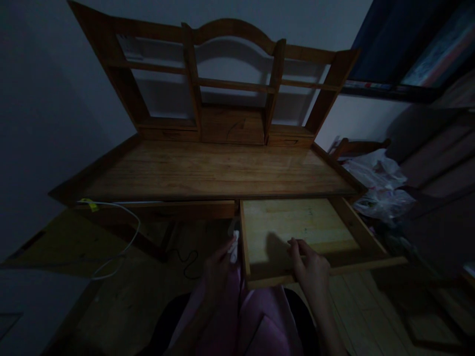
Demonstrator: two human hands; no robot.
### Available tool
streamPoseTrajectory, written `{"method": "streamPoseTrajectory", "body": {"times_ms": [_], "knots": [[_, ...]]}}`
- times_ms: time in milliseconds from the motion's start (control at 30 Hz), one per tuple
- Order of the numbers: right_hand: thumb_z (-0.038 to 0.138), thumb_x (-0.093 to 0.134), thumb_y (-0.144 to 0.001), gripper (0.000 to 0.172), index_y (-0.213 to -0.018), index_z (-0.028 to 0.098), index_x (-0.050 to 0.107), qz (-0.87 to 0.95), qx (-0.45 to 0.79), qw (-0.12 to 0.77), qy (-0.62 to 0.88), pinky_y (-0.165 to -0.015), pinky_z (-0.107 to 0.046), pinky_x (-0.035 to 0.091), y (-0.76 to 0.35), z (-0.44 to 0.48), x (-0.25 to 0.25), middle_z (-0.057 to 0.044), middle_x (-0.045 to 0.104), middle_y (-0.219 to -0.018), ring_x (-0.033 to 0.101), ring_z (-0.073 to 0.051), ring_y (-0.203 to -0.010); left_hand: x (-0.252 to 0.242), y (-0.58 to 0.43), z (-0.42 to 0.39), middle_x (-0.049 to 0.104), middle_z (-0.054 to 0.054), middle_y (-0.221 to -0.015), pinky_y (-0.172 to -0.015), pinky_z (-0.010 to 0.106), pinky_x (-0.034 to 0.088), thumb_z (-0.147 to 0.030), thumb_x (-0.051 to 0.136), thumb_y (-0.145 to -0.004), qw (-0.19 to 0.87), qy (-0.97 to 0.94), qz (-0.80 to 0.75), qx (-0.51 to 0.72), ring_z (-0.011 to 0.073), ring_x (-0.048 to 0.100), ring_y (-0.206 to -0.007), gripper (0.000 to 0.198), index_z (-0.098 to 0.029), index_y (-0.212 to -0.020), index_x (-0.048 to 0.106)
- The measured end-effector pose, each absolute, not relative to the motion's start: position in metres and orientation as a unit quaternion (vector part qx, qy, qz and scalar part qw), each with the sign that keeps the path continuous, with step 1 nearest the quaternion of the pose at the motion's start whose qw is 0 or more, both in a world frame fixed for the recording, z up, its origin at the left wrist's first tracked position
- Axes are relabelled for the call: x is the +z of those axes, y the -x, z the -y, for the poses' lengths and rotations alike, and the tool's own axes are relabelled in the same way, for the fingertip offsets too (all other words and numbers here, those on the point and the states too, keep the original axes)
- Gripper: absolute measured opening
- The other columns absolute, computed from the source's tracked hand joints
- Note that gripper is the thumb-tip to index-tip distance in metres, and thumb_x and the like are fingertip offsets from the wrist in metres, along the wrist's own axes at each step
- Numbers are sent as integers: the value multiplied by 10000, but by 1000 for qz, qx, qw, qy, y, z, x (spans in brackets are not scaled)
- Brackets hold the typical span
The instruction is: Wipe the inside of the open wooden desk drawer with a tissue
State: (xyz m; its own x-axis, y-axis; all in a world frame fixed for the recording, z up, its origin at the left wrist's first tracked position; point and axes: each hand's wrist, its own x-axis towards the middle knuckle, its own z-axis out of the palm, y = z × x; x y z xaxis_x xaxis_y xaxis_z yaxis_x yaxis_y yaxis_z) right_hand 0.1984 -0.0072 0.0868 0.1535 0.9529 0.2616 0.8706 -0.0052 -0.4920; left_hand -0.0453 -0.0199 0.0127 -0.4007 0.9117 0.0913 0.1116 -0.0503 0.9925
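Note:
A wooden drawer (276,215) is pulled out on the right side of the desk, its pale bottom board showing a few dark marks. My right hand (309,264) is over the drawer's front edge, thumb and fingertips pinched together; whatever may be between them is too small and dark to make out. Just left of the drawer's side wall, my left hand (217,272) is closed on a crumpled white cloth (234,246), which could also be tissue. The wooden desk (222,170) stands in front of me.
A shelf hutch (237,85) rises at the back of the desk. On the left, a white cable (138,225) hangs from the desk edge near a yellow tag (90,204). Plastic bags (382,170) sit by a chair (361,147) at right. A dark cord (191,257) lies below.

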Motion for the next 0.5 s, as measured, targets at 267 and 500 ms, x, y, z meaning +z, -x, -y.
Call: {"method": "streamPoseTrajectory", "body": {"times_ms": [267,500], "knots": [[520,373,-995,448,-968,245,725,642,84,288,705,-619,-250,395,-198,9,89,-30,751,-772,712,-200,-703,19,38,-50,693,45,-1226,-1025,418,494,-261,567,-914,327,-450,-591,584,237,663,-1145,303,-226,-1180,710],[521,375,-992,454,-998,245,735,639,69,279,714,-591,-251,373,-198,8,86,-27,742,-739,705,-186,-666,11,36,-23,723,14,-1157,-1000,397,516,-198,581,-871,333,-459,-625,537,219,696,-1081,292,-251,-1110,741]]}}
